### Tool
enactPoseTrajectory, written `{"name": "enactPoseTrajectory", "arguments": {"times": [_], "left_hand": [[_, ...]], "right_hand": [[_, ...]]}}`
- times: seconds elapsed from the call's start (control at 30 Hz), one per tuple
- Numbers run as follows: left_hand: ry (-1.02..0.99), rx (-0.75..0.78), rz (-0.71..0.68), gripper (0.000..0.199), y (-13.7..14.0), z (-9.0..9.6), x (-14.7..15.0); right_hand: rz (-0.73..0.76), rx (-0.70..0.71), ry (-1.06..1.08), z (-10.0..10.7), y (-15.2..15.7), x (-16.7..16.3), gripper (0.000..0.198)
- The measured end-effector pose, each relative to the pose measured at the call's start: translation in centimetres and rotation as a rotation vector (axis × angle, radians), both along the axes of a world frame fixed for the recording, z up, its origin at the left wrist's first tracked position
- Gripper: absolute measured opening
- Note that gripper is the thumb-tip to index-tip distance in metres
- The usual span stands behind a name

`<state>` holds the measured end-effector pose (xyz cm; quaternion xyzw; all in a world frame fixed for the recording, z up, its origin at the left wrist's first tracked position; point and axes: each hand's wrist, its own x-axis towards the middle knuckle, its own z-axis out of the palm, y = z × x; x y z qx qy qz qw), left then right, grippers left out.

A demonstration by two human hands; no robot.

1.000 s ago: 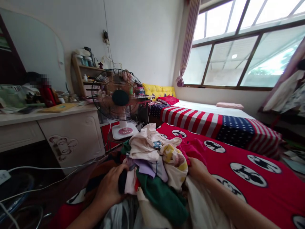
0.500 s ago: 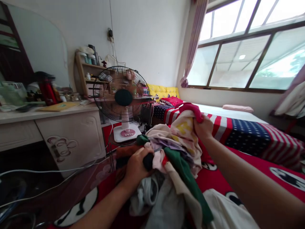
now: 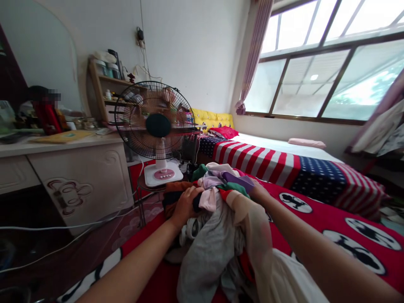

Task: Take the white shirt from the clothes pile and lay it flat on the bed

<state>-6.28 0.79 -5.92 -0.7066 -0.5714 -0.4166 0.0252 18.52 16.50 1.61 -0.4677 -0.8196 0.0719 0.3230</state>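
Observation:
A mixed pile of clothes (image 3: 217, 185) lies on a red bedspread (image 3: 303, 227) in front of me. My left hand (image 3: 187, 205) is closed over the pile's left side, on dark and brown pieces beside a pale pink one. At the right side, my right hand (image 3: 258, 191) grips the edge of the pile by a purple cloth (image 3: 238, 181), and its fingertips are hidden behind the fabric. Grey garments (image 3: 205, 256) and a long beige piece (image 3: 257, 227) hang from the pile towards me. A green cloth (image 3: 235, 187) shows between the hands.
A standing fan (image 3: 158, 125) is just beyond the pile on a small stand. Left of it stands a white dresser (image 3: 85, 176) with a mirror, and cables run across the floor. Behind is another bed with a stars-and-stripes cover (image 3: 261, 155), under a window.
My right hand has lowered from the raised pale garment with the pink edge to the pile's right side. That garment is now down and mostly hidden. My left hand stays on the pile.

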Motion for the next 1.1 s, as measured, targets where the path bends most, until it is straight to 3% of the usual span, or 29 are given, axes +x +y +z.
{"name": "enactPoseTrajectory", "arguments": {"times": [0.17, 0.33, 0.43, 0.5, 0.57, 0.63, 0.7, 0.8, 0.93, 1.0, 1.1], "left_hand": [[0.057, -0.008, -0.027, 0.060, -3.7, 1.0, -0.5], [0.082, -0.019, -0.081, 0.052, -8.9, 4.5, -0.9], [0.018, 0.043, -0.070, 0.042, -10.4, 7.4, 1.6], [0.023, 0.100, -0.092, 0.039, -10.1, 9.1, 4.4], [0.132, 0.085, -0.118, 0.040, -8.9, 9.9, 6.9], [0.271, 0.012, -0.098, 0.045, -7.3, 9.4, 8.5], [0.360, -0.028, -0.019, 0.049, -5.8, 8.0, 8.9], [0.404, 0.012, 0.060, 0.050, -5.0, 5.6, 8.2], [0.457, 0.084, 0.050, 0.044, -5.8, 3.9, 7.4], [0.501, 0.102, 0.059, 0.042, -6.2, 3.6, 7.3], [0.541, 0.124, 0.073, 0.041, -6.4, 3.4, 7.1]], "right_hand": [[0.035, -0.064, -0.053, -0.5, -5.1, 5.0, 0.038], [0.217, -0.115, -0.019, -2.3, -13.6, 10.3, 0.052], [0.249, -0.186, 0.061, -3.0, -17.7, 9.8, 0.070], [0.264, -0.196, 0.075, -3.2, -19.6, 7.6, 0.075], [0.385, -0.204, -0.031, -3.3, -21.4, 4.9, 0.080], [0.521, -0.254, -0.186, -3.3, -23.0, 3.0, 0.093], [0.562, -0.342, -0.285, -3.0, -24.6, 2.9, 0.097], [0.524, -0.432, -0.258, -3.0, -26.5, 6.8, 0.075], [0.256, -0.244, -0.166, -5.1, -29.0, 15.1, 0.045], [0.114, -0.165, -0.191, -6.8, -30.3, 18.0, 0.049], [-0.006, -0.068, -0.216, -9.4, -31.6, 19.5, 0.060]]}}
